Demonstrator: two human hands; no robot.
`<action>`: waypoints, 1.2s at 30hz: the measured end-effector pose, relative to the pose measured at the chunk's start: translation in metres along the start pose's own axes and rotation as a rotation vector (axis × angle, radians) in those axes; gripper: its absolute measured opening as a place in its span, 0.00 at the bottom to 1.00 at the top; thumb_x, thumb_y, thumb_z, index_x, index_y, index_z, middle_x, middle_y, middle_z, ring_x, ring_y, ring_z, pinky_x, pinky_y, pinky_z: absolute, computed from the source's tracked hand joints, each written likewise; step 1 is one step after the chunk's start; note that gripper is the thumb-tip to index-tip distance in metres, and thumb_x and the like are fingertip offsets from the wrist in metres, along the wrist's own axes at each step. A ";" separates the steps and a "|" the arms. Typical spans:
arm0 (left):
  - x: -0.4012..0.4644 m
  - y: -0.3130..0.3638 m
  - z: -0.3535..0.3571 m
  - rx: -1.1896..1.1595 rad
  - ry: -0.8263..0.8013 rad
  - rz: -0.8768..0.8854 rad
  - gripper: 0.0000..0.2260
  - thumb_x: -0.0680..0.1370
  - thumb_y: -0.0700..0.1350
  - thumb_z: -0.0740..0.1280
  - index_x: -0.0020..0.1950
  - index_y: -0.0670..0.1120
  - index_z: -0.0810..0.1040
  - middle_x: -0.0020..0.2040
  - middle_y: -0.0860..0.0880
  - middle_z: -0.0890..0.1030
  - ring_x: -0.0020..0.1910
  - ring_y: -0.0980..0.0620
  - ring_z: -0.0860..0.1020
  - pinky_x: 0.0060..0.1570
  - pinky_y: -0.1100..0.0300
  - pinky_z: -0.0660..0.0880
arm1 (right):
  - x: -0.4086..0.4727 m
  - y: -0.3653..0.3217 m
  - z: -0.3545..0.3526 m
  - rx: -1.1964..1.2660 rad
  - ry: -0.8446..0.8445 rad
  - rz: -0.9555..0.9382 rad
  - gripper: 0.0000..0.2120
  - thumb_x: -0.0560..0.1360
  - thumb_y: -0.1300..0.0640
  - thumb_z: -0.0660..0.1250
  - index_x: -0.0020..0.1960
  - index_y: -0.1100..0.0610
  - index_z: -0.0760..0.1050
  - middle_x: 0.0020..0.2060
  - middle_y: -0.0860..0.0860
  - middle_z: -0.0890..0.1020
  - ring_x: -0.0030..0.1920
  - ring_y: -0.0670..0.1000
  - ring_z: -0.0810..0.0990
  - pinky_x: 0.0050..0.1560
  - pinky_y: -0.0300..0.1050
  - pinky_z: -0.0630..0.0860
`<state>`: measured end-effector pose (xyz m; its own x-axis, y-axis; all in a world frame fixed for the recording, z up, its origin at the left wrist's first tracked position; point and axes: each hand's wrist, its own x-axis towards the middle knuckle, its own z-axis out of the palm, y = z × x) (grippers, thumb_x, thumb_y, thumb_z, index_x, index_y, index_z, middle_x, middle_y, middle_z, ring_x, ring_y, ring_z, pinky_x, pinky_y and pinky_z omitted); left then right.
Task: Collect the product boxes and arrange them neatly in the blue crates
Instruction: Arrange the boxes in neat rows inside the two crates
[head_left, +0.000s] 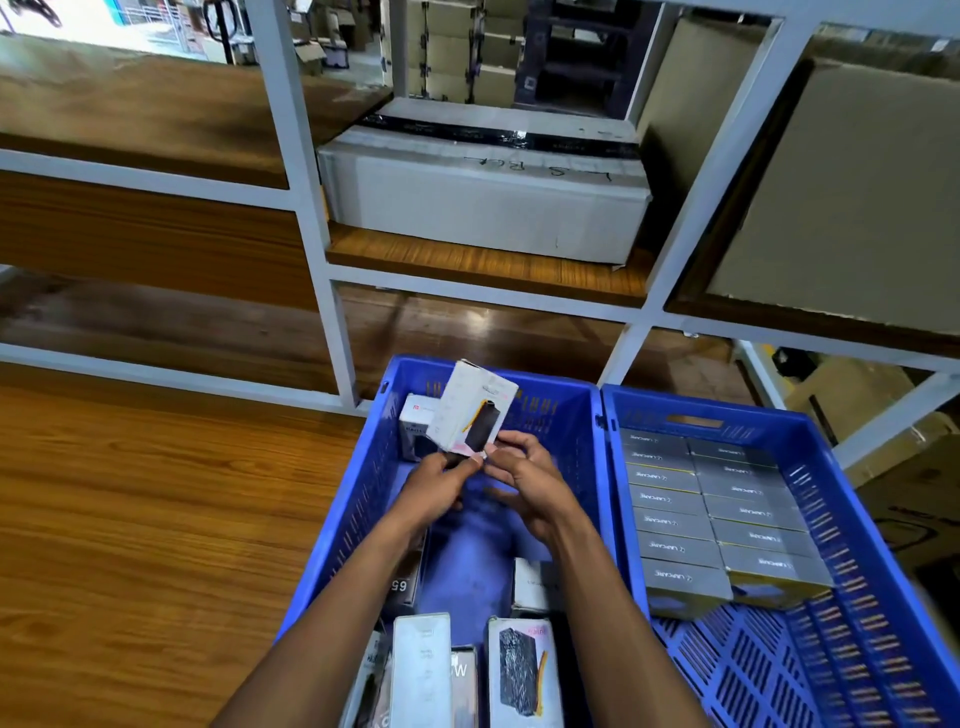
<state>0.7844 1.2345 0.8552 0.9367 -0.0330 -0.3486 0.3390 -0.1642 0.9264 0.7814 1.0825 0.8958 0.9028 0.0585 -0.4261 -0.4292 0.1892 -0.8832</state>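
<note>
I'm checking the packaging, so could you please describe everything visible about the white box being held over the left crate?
The white box looks like thin printed cardboard, slim and rectangular, showing a dark device with a yellow strap and a pink patch near its lower edge. It is tilted, top leaning right, above the left blue crate. The left hand and right hand pinch its bottom end. Its text is unreadable.

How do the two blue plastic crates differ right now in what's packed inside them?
The right blue plastic crate holds matching dark grey boxes laid flat in two tidy rows, its near end bare. The left blue plastic crate holds mixed white and dark boxes, scattered, with a bare middle. Both hands, left and right, hold a white box over the left crate only. Both crates share slotted walls.
</note>
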 end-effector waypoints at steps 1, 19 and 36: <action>0.002 -0.001 0.000 -0.009 0.003 -0.009 0.12 0.82 0.55 0.70 0.47 0.48 0.85 0.29 0.56 0.77 0.31 0.54 0.74 0.35 0.59 0.73 | 0.002 0.004 0.005 -0.003 -0.003 0.006 0.12 0.81 0.61 0.69 0.62 0.54 0.72 0.52 0.51 0.84 0.51 0.49 0.84 0.52 0.53 0.78; 0.004 0.002 -0.007 -0.116 0.011 -0.041 0.15 0.88 0.54 0.58 0.62 0.47 0.80 0.53 0.51 0.84 0.35 0.55 0.77 0.39 0.60 0.79 | 0.038 -0.002 0.022 -0.120 -0.058 -0.091 0.21 0.80 0.61 0.70 0.71 0.52 0.72 0.61 0.49 0.82 0.57 0.48 0.81 0.53 0.47 0.74; 0.012 -0.011 -0.013 0.029 0.135 0.008 0.17 0.78 0.47 0.76 0.66 0.53 0.82 0.60 0.52 0.85 0.58 0.50 0.84 0.64 0.47 0.80 | 0.061 0.035 -0.010 -0.439 0.288 -0.182 0.30 0.70 0.69 0.73 0.66 0.46 0.74 0.56 0.53 0.83 0.57 0.54 0.81 0.54 0.44 0.79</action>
<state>0.7927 1.2484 0.8429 0.9432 0.0987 -0.3172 0.3308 -0.1927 0.9238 0.8216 1.0826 0.8367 0.9455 -0.2191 -0.2407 -0.2942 -0.2589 -0.9200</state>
